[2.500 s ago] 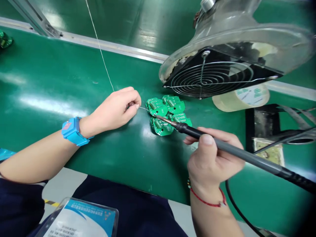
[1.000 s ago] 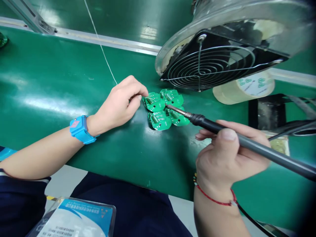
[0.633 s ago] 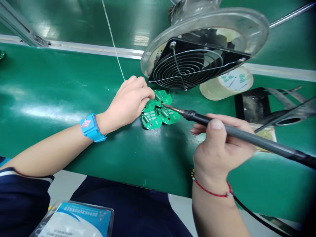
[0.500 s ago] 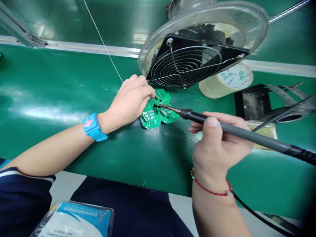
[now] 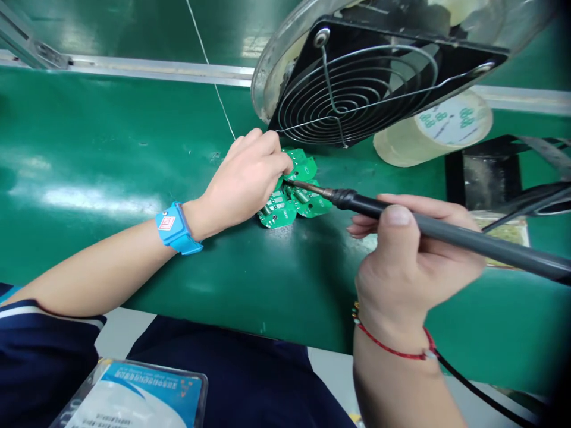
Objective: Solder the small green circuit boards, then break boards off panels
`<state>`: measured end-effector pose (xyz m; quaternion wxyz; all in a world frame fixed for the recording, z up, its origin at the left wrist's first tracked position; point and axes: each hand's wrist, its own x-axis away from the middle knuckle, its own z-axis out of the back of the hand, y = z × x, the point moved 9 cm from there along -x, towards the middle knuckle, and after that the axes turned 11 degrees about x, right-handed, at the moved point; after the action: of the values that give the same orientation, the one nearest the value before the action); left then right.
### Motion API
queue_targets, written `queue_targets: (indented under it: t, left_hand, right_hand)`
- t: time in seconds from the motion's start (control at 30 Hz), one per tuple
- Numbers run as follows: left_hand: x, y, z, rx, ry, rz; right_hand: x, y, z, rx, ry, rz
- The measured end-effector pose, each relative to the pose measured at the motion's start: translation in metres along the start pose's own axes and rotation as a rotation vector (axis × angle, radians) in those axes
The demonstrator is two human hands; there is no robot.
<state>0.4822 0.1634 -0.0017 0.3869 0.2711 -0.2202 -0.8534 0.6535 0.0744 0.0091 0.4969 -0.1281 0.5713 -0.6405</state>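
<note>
Several green circuit boards (image 5: pixel 280 216) lie joined in a cluster on the green bench, with small components on them. My left hand (image 5: pixel 250 178) is closed above their left side, thumb and fingers pinched together. A thin solder wire (image 5: pixel 219 98) comes down from above into this hand; its end is hidden by the fingers. My right hand (image 5: pixel 414 255) grips a soldering iron (image 5: pixel 368 205) like a pen. The iron's tip reaches in among the boards, close beside my left fingertips; I cannot tell exactly what it touches.
A fan with a wire guard (image 5: pixel 341 110) hangs low just behind the boards. Right of it lie a wide roll of clear tape (image 5: pixel 401 139), a black holder (image 5: pixel 491 172) and a small tray (image 5: pixel 506 235). A black cable (image 5: pixel 473 392) runs by my right wrist.
The view has shifted, so the fan looks larger and nearer. The iron's tip has moved slightly left across the boards, closer to my left fingers. Both hands keep their grips.
</note>
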Motion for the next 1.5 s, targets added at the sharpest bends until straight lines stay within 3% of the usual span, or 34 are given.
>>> queue_targets:
  t: [0.8, 1.0, 1.17, 1.37, 1.5]
  left_hand:
    - [0.0, 0.008, -0.011, -0.048, -0.039, -0.05]
    - [-0.001, 0.013, 0.003, -0.137, -0.007, -0.075]
    - [0.015, 0.024, 0.022, -0.044, 0.057, -0.119]
    - [0.04, 0.038, 0.007, 0.035, -0.069, -0.137]
    - [0.045, 0.04, 0.016, 0.003, -0.017, -0.106]
  right_hand:
    - [0.0, 0.003, 0.001, 0.008, 0.011, -0.023]
    - [-0.001, 0.0, 0.004, -0.029, 0.049, -0.003]
    - [0.002, -0.006, 0.008, -0.024, 0.07, 0.048]
    - [0.008, -0.003, 0.001, 0.051, -0.048, 0.059]
    - [0.009, 0.004, -0.001, 0.082, -0.08, 0.046]
